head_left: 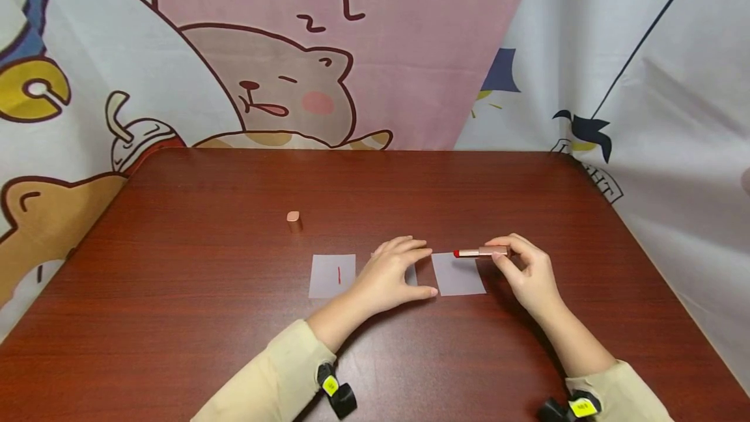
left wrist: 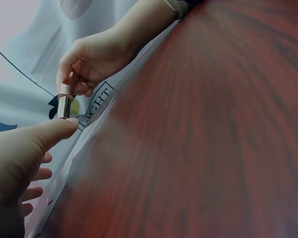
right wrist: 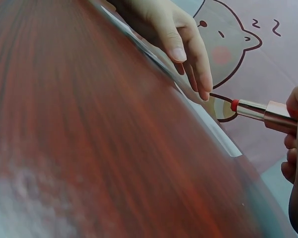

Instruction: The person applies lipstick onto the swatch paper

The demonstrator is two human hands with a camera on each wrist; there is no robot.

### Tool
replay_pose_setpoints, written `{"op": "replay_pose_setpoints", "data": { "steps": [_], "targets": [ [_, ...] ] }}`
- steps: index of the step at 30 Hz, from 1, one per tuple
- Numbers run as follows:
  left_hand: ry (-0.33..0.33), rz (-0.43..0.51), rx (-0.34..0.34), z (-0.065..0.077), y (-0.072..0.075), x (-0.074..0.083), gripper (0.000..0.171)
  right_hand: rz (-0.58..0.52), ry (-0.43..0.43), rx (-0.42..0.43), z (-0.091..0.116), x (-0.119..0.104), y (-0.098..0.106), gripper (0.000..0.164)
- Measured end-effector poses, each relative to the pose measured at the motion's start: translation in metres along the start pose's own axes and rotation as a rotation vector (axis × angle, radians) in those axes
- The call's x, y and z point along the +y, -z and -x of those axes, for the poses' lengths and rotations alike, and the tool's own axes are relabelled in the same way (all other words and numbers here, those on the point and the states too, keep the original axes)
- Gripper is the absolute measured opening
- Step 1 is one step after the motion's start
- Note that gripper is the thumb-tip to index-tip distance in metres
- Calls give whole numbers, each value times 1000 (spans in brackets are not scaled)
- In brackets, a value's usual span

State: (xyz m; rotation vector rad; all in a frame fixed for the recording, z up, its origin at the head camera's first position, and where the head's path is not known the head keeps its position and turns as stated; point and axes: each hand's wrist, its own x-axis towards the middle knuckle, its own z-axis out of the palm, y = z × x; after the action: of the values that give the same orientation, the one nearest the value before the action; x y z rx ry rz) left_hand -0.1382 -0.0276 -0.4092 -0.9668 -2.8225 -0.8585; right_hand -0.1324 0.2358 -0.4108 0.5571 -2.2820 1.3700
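My right hand (head_left: 532, 275) pinches a lipstick (head_left: 482, 252) by its rose-gold base, the red tip pointing left above the right-hand white paper (head_left: 459, 279). In the right wrist view the lipstick (right wrist: 263, 114) shows its bare red end and shiny collar. My left hand (head_left: 389, 273) is over the middle paper (head_left: 411, 275) and hides most of it; its fingers are spread and hold nothing. To its left lies another white paper (head_left: 322, 275) with a short red stroke (head_left: 339, 275) on it.
A rose-gold lipstick cap (head_left: 294, 221) stands on the brown wooden table (head_left: 205, 279), behind the left paper. A cloth with cartoon prints (head_left: 410, 51) hangs along the table's back and sides. Both forearms wear pale sleeves and black wrist straps.
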Motion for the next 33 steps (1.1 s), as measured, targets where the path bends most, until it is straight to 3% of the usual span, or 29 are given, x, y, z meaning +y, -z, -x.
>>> {"op": "replay_pose_setpoints", "data": {
  "steps": [11,20,27,33],
  "targets": [
    [9,-44,-29,-10,-8,6,70,-8,33,5,-5,-34,3,21],
    [17,-64,-45,-16,-12,11,70,-11,22,24,0,-15,3,22],
    [10,-69,-45,-17,-14,11,70,46,38,-10,-5,-36,2,21],
    [9,-76,-48,-17,-14,10,69,76,29,-24,-6,-37,2,22]
  ]
}}
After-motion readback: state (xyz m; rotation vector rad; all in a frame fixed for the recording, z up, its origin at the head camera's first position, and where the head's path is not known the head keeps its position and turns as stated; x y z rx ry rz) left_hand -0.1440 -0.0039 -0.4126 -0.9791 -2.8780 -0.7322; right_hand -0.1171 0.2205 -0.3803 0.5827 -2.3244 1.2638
